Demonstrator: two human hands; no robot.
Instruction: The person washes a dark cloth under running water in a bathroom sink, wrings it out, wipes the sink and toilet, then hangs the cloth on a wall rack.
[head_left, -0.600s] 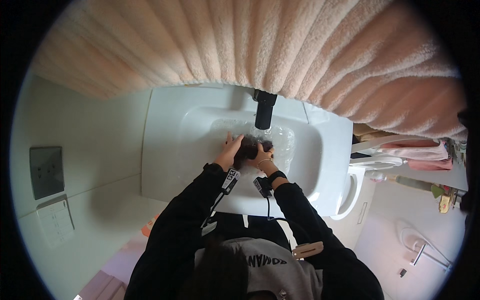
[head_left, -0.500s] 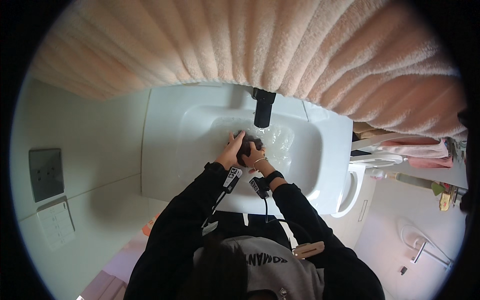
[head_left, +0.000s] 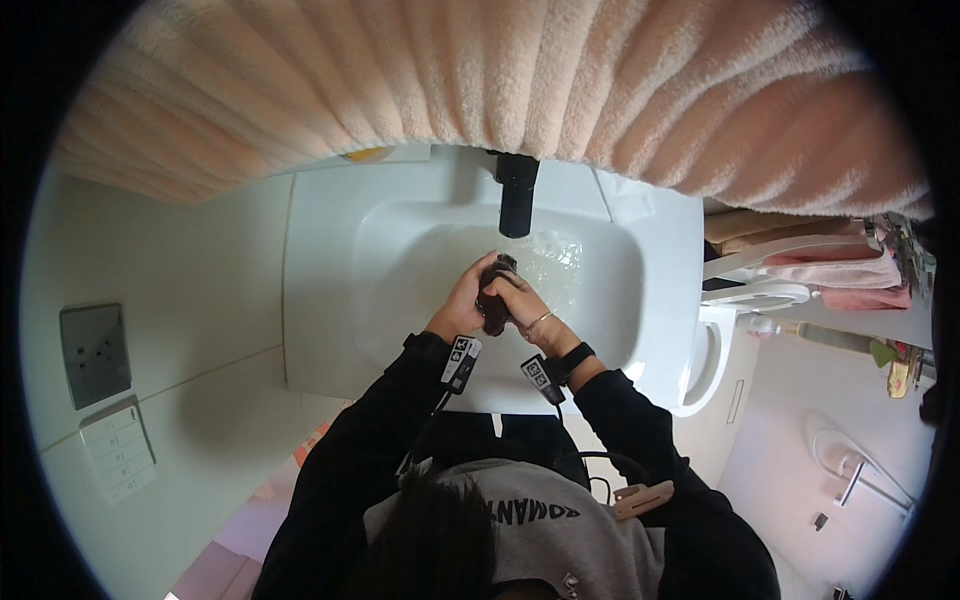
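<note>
On the person's side of the faucet (head_left: 516, 205), the dark bundle (head_left: 493, 317) — looser a moment ago — is now gathered slim, left hand (head_left: 463, 303) and right hand (head_left: 523, 303) both wrapped around it, apparently squeezing rather than swishing.

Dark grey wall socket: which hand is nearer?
Left. The left hand is to the right of the dark grey wall socket; the right hand is farther right, past the left. Both grip the dark bundle over the white basin.
</note>
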